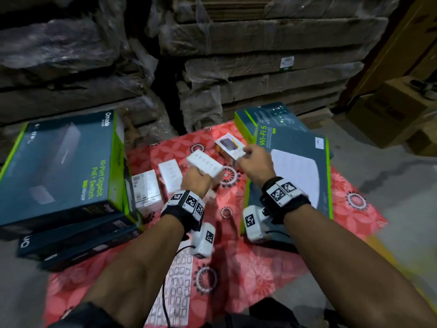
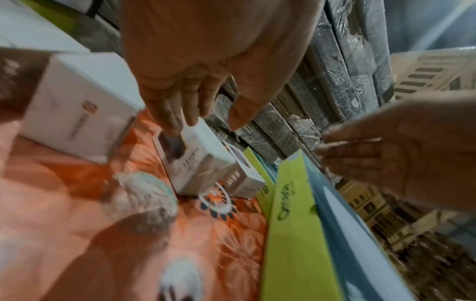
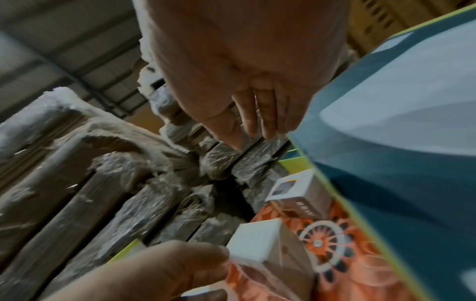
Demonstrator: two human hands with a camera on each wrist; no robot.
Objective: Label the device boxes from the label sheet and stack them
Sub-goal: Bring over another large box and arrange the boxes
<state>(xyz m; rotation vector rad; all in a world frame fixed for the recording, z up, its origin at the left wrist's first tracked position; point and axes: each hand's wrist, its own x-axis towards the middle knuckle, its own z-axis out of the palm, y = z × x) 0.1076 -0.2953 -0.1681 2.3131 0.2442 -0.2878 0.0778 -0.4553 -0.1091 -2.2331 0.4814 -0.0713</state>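
Note:
My left hand [image 1: 196, 183] reaches with straight fingers onto a long white device box [image 1: 205, 165] on the red floral mat [image 1: 236, 256]. In the left wrist view the fingertips [image 2: 177, 126] touch that box [image 2: 198, 165] at its far top edge, thumb apart. My right hand [image 1: 254, 159] hovers flat and empty over a small white box with a device picture [image 1: 229, 146]. In the right wrist view its fingers [image 3: 257, 126] are straight, above that small box [image 3: 296, 193]. The label sheet [image 1: 175, 287] lies on the mat under my left forearm.
Two more white boxes [image 1: 146, 188] [image 1: 170, 176] lie left of my left hand. A stack of large teal boxes [image 1: 61, 166] stands on the left and another [image 1: 295, 166] on the right. Wrapped cardboard stacks [image 1: 236, 67] wall the back. Brown cartons [image 1: 402, 110] sit at the far right.

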